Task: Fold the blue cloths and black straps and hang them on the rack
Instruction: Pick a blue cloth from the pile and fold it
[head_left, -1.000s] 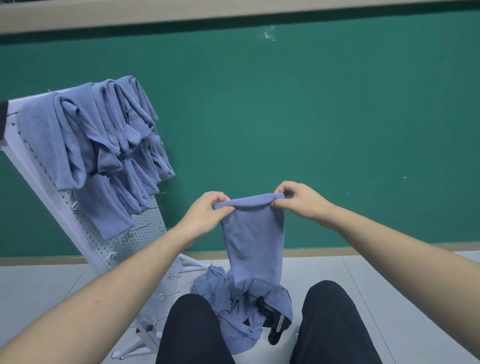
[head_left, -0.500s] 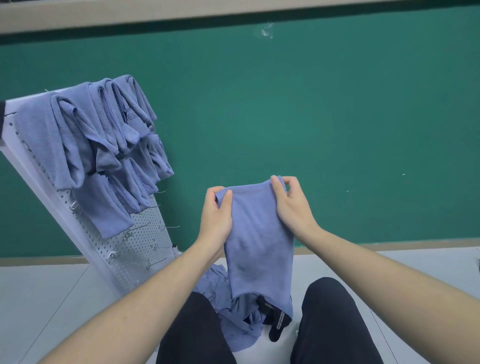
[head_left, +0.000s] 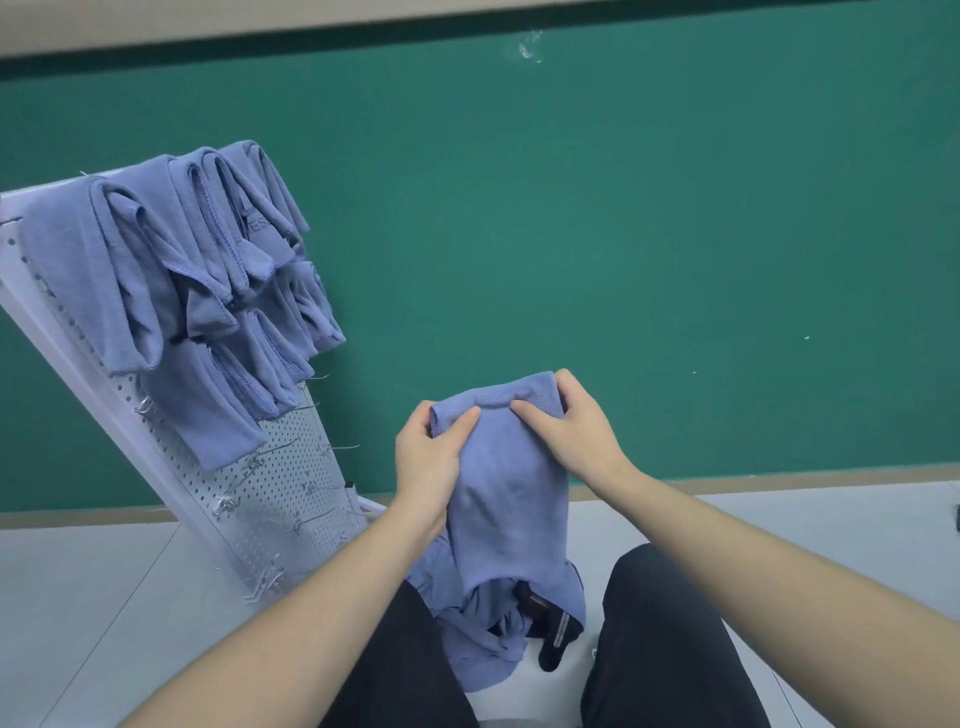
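A folded blue cloth (head_left: 506, 483) hangs in the air in front of me, held by its top edge. My left hand (head_left: 428, 462) grips its upper left corner, thumb on the front. My right hand (head_left: 569, 431) grips the upper right corner, thumb across the fold. Below it, between my knees, a pile of loose blue cloths (head_left: 483, 634) lies on the floor with a black strap (head_left: 553, 631) tangled in it. At the left leans the white perforated rack (head_left: 280, 483); several folded blue cloths (head_left: 171, 291) hang from its upper hooks.
Bare wire hooks (head_left: 311, 519) stick out of the rack's lower half. A green wall (head_left: 623, 234) stands close behind. My two legs in dark trousers (head_left: 665, 644) flank the pile on the pale floor (head_left: 78, 597).
My hands moved closer together and turned the cloth from a stretched, edge-pinched hold into a narrower folded bundle, thumbs now on its front. The view shifted slightly right.
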